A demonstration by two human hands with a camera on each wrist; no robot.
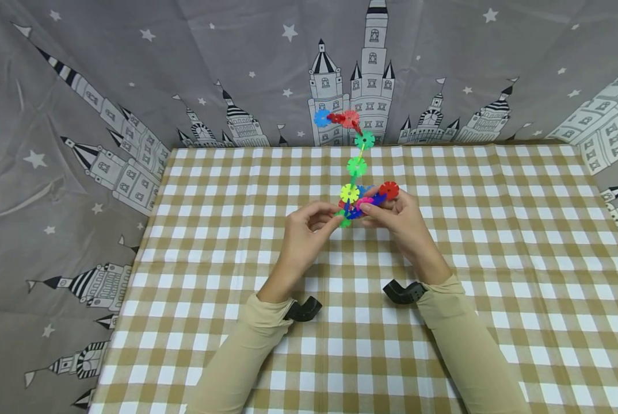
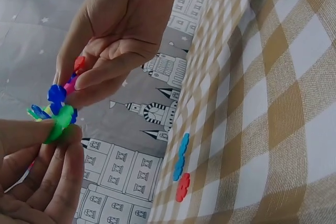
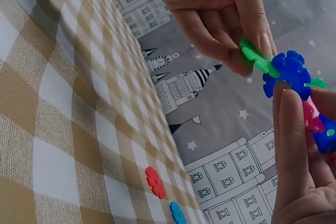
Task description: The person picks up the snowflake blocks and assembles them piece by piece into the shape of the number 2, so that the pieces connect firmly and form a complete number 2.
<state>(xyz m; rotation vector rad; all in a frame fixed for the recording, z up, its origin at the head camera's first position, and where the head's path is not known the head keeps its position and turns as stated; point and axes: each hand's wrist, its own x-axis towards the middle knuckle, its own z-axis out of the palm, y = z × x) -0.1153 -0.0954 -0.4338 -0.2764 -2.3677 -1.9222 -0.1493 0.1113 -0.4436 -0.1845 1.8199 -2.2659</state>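
A chain of interlocking plastic snowflake discs in several colours rises between my hands, with a green disc [image 1: 357, 167] midway and a light blue disc [image 1: 322, 118] at its far end. My left hand [image 1: 306, 230] pinches a green disc [image 2: 64, 116] between thumb and fingers. My right hand [image 1: 402, 224] holds the neighbouring part, with its fingertips at a dark blue disc [image 3: 291, 74] and a pink disc [image 3: 312, 115] close by. This dark blue disc meets the green one. A red disc [image 1: 389, 190] sticks out past the right fingers. Fingers hide some joints.
On the checked tablecloth [image 1: 210, 259] lie a loose red disc [image 2: 182, 188] and blue pieces [image 2: 181, 158], mostly hidden behind the hands in the head view. A grey curtain [image 1: 267, 52] printed with castles hangs behind the table. A black wrist mount [image 1: 304, 309] sits on the left sleeve.
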